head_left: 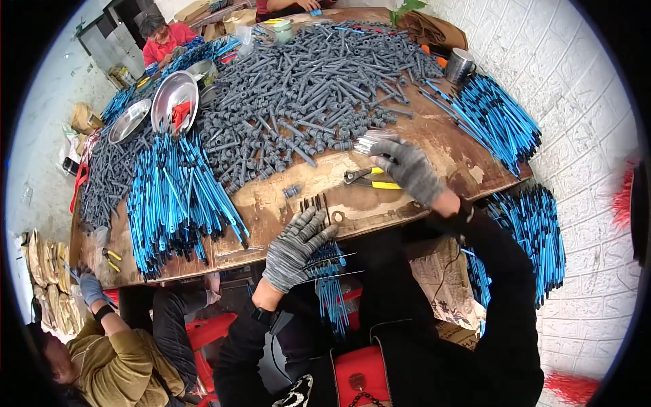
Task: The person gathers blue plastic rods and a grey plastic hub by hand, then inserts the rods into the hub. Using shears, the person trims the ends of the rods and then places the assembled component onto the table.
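My left hand (295,251), in a grey knitted glove, lies over a bundle of slim blue rods (330,292) at the table's near edge. Its fingers point away from me and press together on the rods, whose dark tips poke out beyond them. Two thin metal wires (342,274) cross the bundle beside that hand. Farther right, my gloved right hand (409,169) has its bent fingers on a bunch of thin silvery pins (369,140); how many it grips is hidden. Yellow-handled pliers (373,178) lie just under this hand.
A wide heap of grey plastic plugs (305,81) covers the table (475,159). Blue rods (176,203) stack at left, more (491,122) at right. Metal bowls (175,102) and a mug (460,66) stand among them. A co-worker (122,359) sits close at left; others work across the table.
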`<state>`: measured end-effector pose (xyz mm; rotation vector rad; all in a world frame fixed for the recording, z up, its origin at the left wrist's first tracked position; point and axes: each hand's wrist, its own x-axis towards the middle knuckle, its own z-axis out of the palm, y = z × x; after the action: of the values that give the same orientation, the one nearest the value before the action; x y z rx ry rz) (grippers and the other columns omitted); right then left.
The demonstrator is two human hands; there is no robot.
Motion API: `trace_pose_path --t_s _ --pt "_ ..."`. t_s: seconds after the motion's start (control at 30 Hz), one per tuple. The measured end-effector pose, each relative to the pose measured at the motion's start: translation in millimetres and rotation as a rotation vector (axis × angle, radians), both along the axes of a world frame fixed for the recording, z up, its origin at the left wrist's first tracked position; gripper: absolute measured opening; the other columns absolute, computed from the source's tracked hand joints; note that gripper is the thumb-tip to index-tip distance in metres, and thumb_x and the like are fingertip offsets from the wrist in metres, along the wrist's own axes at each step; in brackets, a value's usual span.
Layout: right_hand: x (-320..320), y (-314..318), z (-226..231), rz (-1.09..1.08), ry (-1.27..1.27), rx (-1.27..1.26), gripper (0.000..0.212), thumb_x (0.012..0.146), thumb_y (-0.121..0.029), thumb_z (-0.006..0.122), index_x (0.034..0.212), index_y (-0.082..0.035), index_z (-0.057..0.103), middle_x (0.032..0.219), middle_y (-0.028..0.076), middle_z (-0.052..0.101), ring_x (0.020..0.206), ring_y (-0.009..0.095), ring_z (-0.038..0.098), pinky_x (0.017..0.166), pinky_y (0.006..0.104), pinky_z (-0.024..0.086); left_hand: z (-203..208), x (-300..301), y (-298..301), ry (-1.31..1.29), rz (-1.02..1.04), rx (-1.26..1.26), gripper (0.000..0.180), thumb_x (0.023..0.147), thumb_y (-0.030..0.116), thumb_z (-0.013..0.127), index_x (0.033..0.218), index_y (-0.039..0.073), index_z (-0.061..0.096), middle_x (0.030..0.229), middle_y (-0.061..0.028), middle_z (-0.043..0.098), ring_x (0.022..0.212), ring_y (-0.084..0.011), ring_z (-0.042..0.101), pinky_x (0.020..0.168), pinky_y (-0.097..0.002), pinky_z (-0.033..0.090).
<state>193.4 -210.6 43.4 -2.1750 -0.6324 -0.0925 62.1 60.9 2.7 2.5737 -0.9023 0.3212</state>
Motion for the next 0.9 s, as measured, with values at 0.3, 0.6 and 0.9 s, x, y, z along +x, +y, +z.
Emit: trace_pose_path --t_s 0.3,0.6,0.9 --pt "85 -34 -22 -0.091 0.055 -0.613 0.028 0.076 -0.027 0.069 0.094 -0.006 0.067 0.084 0.018 0.066 0.080 0.033 0.064 0.073 0.0420 0.050 4 3 -2 0.009 -0.009 -0.004 0.057 0.074 0.046 0.066 0.123 0.017 0.059 0.132 -0.0122 0.051 0.126 -0.0317 0.044 0.108 -0.0420 0.032" --pt "76 -7 17 -0.229 0.064 -0.922 0.023 0.081 -0.027 0.064 0.095 -0.009 0.070 0.089 0.015 0.067 0.085 0.030 0.064 0.076 0.0374 0.050 0 3 0 -0.011 0.010 -0.045 0.055 0.075 0.045 0.066 0.122 0.016 0.060 0.130 -0.0123 0.052 0.126 -0.0322 0.044 0.107 -0.0411 0.033" --pt "83 -21 -21 -0.115 -0.129 -0.094 0.024 0.081 -0.019 0.069 0.099 -0.002 0.067 0.086 0.010 0.068 0.072 0.018 0.063 0.064 0.0309 0.050 -3 4 0 -0.060 0.002 -0.018 0.056 0.075 0.045 0.065 0.121 0.016 0.060 0.131 -0.0119 0.052 0.125 -0.0314 0.045 0.107 -0.0409 0.034"
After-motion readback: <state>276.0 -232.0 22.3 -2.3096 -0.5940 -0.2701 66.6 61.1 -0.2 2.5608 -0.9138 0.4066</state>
